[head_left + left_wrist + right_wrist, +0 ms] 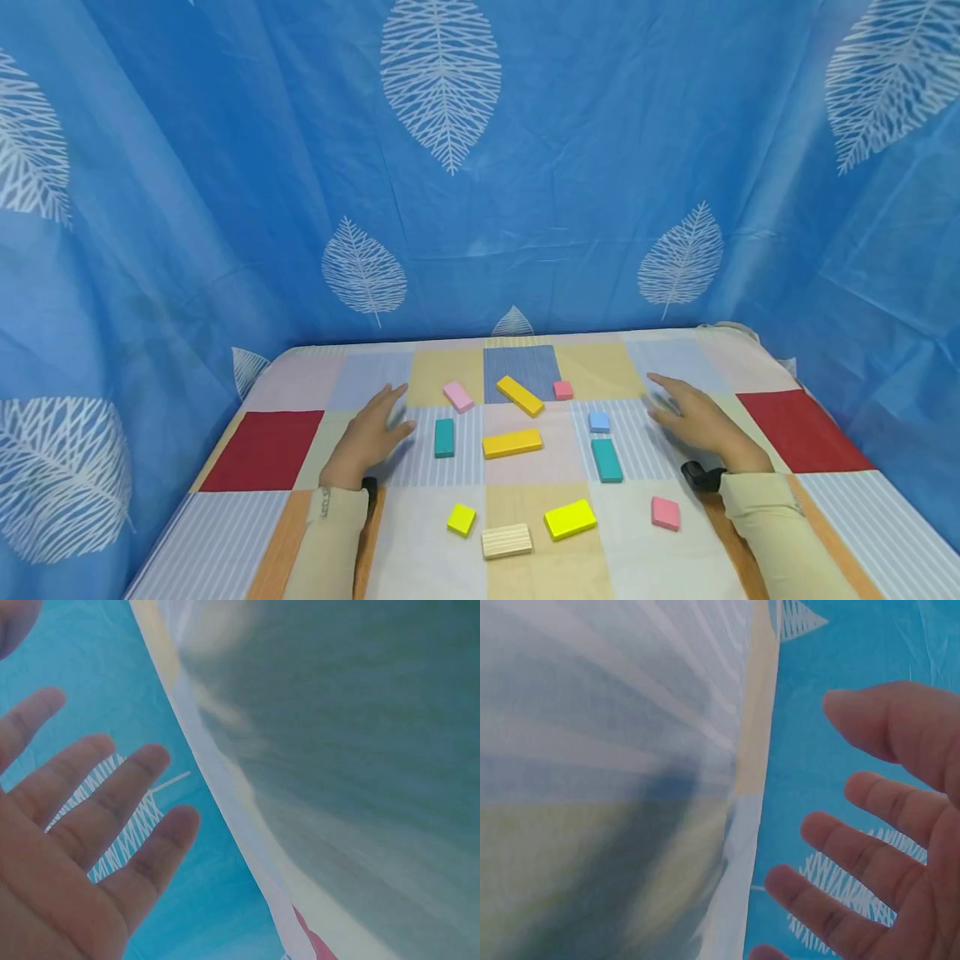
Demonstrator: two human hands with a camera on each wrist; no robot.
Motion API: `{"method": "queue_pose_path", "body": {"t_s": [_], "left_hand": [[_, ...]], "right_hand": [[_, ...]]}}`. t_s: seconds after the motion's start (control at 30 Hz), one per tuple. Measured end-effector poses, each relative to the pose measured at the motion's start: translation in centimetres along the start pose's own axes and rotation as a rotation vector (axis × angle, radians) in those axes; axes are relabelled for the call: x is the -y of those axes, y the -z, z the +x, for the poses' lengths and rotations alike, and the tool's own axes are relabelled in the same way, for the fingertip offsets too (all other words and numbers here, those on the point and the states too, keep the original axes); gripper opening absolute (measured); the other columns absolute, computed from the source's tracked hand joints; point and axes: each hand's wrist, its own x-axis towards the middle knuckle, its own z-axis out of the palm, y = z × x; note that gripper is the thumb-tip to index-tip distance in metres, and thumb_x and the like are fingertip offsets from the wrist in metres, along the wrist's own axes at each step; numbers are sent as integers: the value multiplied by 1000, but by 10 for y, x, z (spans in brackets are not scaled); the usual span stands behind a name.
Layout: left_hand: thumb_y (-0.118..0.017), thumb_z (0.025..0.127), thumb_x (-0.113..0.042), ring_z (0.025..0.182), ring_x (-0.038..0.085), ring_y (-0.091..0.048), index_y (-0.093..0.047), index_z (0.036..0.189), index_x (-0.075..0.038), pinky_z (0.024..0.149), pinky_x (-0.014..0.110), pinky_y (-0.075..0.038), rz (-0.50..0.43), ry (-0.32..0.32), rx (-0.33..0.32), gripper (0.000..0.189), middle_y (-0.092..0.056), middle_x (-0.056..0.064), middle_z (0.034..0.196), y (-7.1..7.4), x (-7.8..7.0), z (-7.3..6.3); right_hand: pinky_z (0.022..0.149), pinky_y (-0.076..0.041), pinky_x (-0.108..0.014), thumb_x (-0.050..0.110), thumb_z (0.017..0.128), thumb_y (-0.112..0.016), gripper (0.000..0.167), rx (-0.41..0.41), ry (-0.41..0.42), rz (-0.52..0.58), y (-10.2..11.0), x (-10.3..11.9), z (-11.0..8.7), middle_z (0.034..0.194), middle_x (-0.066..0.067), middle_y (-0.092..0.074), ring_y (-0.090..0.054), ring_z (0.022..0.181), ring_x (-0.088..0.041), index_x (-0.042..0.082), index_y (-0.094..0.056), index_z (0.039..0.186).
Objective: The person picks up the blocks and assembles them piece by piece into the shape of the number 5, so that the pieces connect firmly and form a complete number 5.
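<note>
Several coloured blocks lie on a patchwork tablecloth (262, 450). My left hand (372, 432) hovers flat with straight fingers, just left of a teal block (444, 437) and a pink block (457, 397). My right hand (693, 419) is also flat and empty, right of a small blue block (599, 422) and a second teal block (606, 460). Between the hands lie two long orange-yellow blocks (512, 443) (520, 395) and a small pink-red block (563, 389). The left wrist view shows spread fingers (112, 802) holding nothing. In the right wrist view the fingers (870, 855) are likewise spread and empty.
Nearer to me lie a small yellow block (461, 519), a ribbed wooden block (506, 541), a bright yellow block (570, 519) and a pink block (665, 513). A blue leaf-print curtain (480, 167) encloses the table at the back and on both sides.
</note>
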Motion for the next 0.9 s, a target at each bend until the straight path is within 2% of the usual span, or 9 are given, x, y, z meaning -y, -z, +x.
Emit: {"method": "queue_pose_path", "body": {"t_s": [0.1,0.3,0.53,0.9], "left_hand": [[-71,105,-16,155,52,-33,-42,165,-5,120,71,-31,0,-4,6,67,-36,28,169,0,-2,3],[-72,103,-9,151,50,-42,-45,163,-3,120,66,-36,-21,-57,23,66,-47,28,162,1,-6,10],[-71,104,-9,135,49,-60,-51,160,-6,111,62,-49,-16,-73,50,59,-52,26,159,1,-5,19],[-73,103,-7,131,44,-63,-58,155,-9,109,58,-52,-5,-91,109,54,-57,23,155,1,-5,37]], "right_hand": [[112,-38,-76,12,104,-70,64,19,8,10,-1,2,3,154,-44,-44,-41,142,-64,-14,-43,155],[109,-43,-73,13,104,-71,61,51,17,25,-5,2,6,155,-40,-47,-49,138,-61,-11,-47,154],[108,-45,-71,12,103,-72,57,73,46,22,-7,-1,13,153,-38,-51,-54,134,-59,-10,-51,152],[107,-48,-69,7,103,-70,51,125,63,65,-7,-1,25,147,-36,-57,-59,129,-55,-11,-55,148]]}}
